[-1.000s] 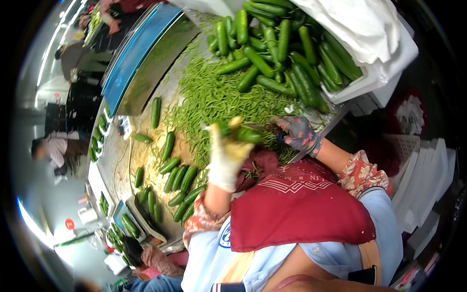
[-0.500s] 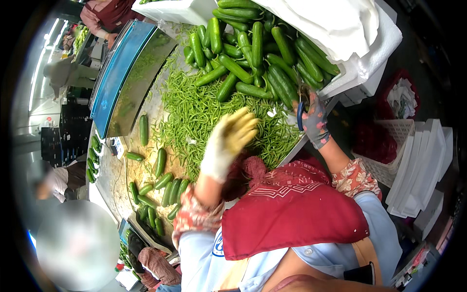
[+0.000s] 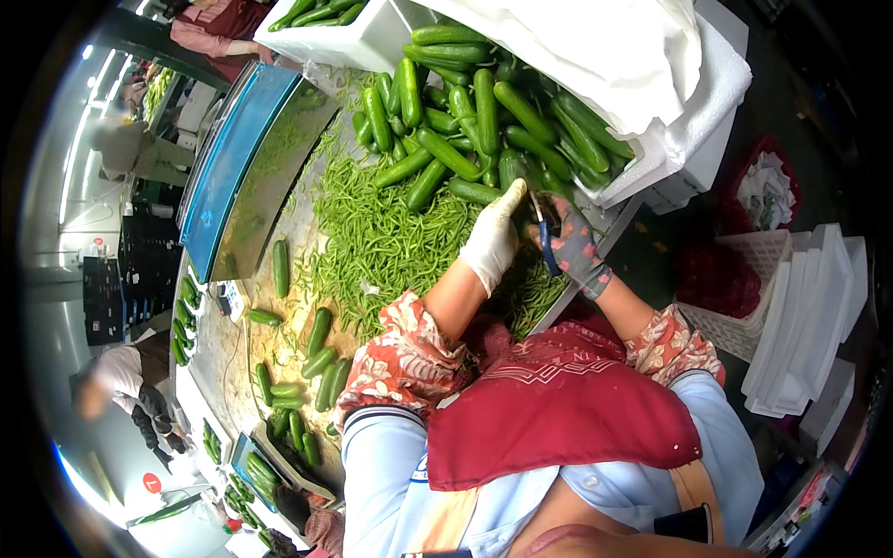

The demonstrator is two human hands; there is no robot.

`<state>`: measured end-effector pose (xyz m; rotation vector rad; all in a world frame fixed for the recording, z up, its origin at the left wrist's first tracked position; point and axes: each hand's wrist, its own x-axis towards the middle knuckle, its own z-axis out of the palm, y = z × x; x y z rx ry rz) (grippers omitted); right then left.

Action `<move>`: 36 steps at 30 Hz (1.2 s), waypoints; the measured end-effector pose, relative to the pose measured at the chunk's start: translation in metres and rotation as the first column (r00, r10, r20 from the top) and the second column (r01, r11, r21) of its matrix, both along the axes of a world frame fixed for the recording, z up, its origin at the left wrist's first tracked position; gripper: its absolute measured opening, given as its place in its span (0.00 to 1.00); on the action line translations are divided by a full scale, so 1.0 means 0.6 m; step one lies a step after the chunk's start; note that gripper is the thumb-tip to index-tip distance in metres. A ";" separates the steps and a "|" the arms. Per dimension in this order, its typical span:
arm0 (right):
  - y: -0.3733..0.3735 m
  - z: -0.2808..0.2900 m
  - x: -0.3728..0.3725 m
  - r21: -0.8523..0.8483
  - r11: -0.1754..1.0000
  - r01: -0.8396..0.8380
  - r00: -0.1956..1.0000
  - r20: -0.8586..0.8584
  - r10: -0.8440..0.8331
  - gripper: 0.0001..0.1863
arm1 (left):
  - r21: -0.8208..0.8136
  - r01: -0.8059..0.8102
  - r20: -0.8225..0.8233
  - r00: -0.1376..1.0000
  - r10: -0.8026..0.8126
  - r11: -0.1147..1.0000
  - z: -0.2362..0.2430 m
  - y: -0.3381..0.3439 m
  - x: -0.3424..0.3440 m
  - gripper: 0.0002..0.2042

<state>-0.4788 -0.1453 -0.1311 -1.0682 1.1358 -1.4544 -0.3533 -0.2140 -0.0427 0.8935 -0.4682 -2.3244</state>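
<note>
My left hand, in a white and yellow glove, is closed at the near edge of the cucumber pile, its fingers on the end of a cucumber. My right hand, in a grey glove with pink spots, grips a pair of scissors by the dark blue handles. The scissor blades point toward the left fingertips, close to that cucumber. Both hands are over a spread of thin green beans. More cucumbers are heaped just beyond.
A white foam box with a white cloth stands behind the heap. Loose cucumbers lie on the table at left, near a blue-edged panel. A crate and stacked foam pieces stand at right. Other people work at far left.
My left hand has swung from over the beans to the cucumber's end and closed on it. The right hand and scissors have moved left, beside it. Loose cucumbers at left are fewer.
</note>
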 end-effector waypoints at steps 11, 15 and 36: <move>-0.006 0.025 -0.049 -0.053 0.989 0.139 0.911 -0.384 -0.149 0.37 | 0.147 -0.189 -0.052 0.979 0.198 0.971 -0.048 0.013 -0.003 0.16; -0.028 0.023 -0.056 0.058 0.998 -0.029 0.984 0.177 0.018 0.23 | 0.133 -0.174 -0.101 0.977 0.188 0.976 -0.024 0.004 -0.001 0.13; 0.032 0.061 -0.029 -0.459 0.311 -0.832 -0.553 0.727 -0.407 0.21 | -0.224 0.173 0.155 0.978 -0.141 0.959 0.083 0.103 0.207 0.25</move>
